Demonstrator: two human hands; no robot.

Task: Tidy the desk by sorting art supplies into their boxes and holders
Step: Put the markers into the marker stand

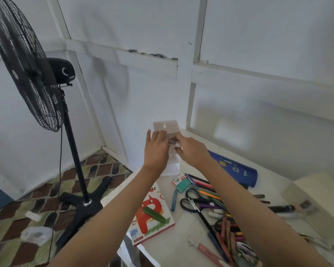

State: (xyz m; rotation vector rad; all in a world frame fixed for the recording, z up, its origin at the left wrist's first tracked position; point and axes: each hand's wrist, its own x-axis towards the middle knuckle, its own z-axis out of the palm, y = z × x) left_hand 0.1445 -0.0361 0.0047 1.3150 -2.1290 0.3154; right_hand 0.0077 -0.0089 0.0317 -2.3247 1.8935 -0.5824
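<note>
Works at the clear acrylic holder (pixel 167 128) on the bench's (pixel 181 234) far corner, lays the left hand (pixel 157 145) straight-fingered on its side, curls the right hand (pixel 189 149) over its front, grip impossible to tell, scissors (pixel 191 202) and pens (pixel 206 189) lying nearer.

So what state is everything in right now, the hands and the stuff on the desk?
Left hand: on the clear holder, grip unclear.
Right hand: on the same holder, grip unclear.
Clear holder: upright at the far corner of the desk.
Scissors: shut, lying flat.
Book: closed, flat, a green marker on it.
Blue pencil case: lying flat.
Pens: loose in a heap, unsorted.
Fan: running or not, cannot tell.
</note>
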